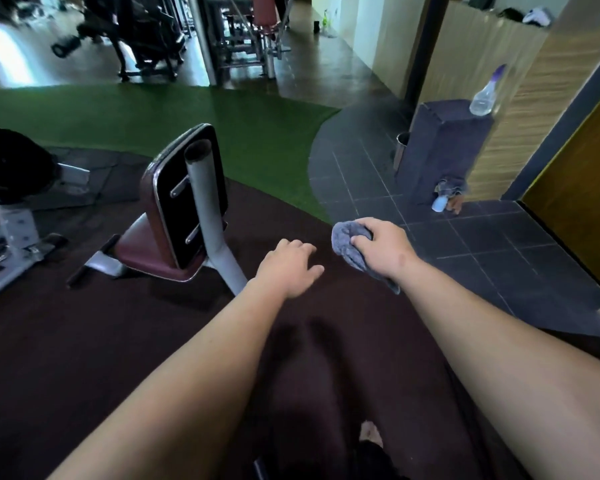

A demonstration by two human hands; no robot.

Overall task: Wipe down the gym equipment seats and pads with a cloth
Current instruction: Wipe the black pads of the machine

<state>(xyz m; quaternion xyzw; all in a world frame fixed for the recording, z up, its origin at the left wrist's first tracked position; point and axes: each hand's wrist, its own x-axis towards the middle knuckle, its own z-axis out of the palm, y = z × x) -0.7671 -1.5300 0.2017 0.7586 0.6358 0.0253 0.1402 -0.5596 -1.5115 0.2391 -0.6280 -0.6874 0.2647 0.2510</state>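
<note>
while left hand (289,268) hangs relaxed, right hand (381,247) grips cloth (347,241) bunched beneath fingers.

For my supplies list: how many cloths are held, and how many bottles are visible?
Cloths held: 1, grey cloth in right hand
Bottles: 2, spray bottle on dark block, small bottle on floor
Total: 3

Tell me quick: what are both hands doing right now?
Left hand: open, fingers relaxed, holding nothing.
Right hand: closed on the grey cloth, gripping it bunched up.
</note>
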